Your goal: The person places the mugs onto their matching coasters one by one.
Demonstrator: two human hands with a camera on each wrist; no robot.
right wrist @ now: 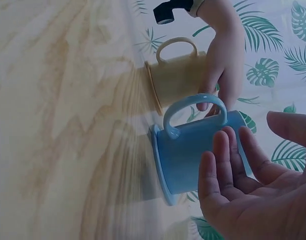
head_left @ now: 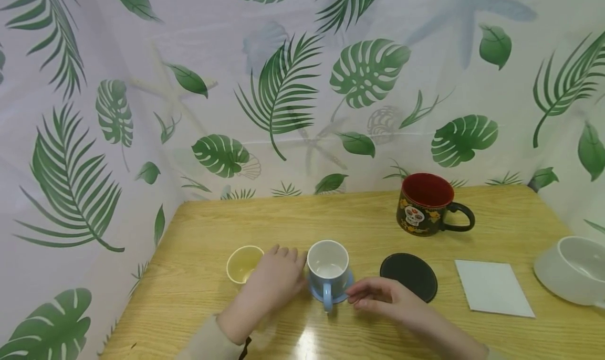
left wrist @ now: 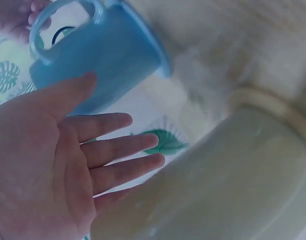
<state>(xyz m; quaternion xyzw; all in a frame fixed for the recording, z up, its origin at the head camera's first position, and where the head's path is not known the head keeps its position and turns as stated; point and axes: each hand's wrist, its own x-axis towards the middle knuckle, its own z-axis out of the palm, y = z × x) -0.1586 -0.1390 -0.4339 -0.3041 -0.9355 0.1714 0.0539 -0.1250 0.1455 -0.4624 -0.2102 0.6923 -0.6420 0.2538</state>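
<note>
Blue mug (head_left: 327, 265) upright on a blue coaster (head_left: 347, 284), mid-bench (head_left: 212, 224) between left and right edges, toward the near edge. Long axis vertical; handle points at the near edge.

Key relation: mug lies between the two grips. Left grip (head_left: 282, 278): released, fingers extended, just off the mug's left wall; yellow mug (head_left: 242, 265) on its other side, toward the left edge. Right grip (head_left: 378, 294): released, fingers slightly bent, holding nothing, tips beside the coaster on the handle's right. Left looks marginally nearer the wall; contact on either side cannot be told.

Elsewhere: black coaster (head_left: 408, 277) right of the blue mug; black mug (head_left: 420, 210) near the far edge; white mug (head_left: 562, 271) by the right edge.
</note>
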